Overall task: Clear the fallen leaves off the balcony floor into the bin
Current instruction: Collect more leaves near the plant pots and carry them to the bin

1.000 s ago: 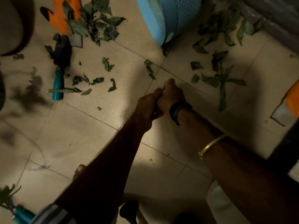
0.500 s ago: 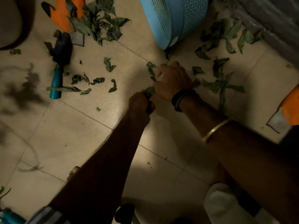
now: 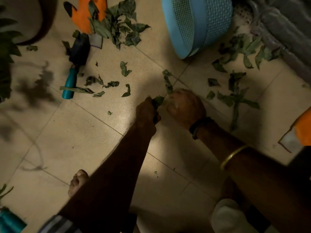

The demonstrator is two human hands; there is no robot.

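Note:
Dry green leaves lie scattered over the pale tiled floor: a heap (image 3: 117, 29) at the top left, loose ones (image 3: 125, 68) in the middle, more (image 3: 235, 96) to the right. A light blue mesh bin (image 3: 196, 24) stands at the top centre. My left hand (image 3: 147, 111) is closed around a small bunch of leaves (image 3: 159, 100) that pokes out of the fist. My right hand (image 3: 185, 105) hovers palm-down just right of it, fingers curled over a strip of leaves (image 3: 168, 81) on the floor; whether it grips any is hidden.
A trowel with a teal handle (image 3: 69, 84) lies at the left beside an orange glove (image 3: 89, 15). Another orange glove (image 3: 303, 130) is at the right edge. A potted plant (image 3: 6, 52) is at the left, grey cloth (image 3: 286, 31) at the top right, my bare foot (image 3: 77, 182) below.
My hands separated and reached forward toward the leaves near the bin; the left fist now shows leaves in it, and the right hand has lowered over the leaf strip.

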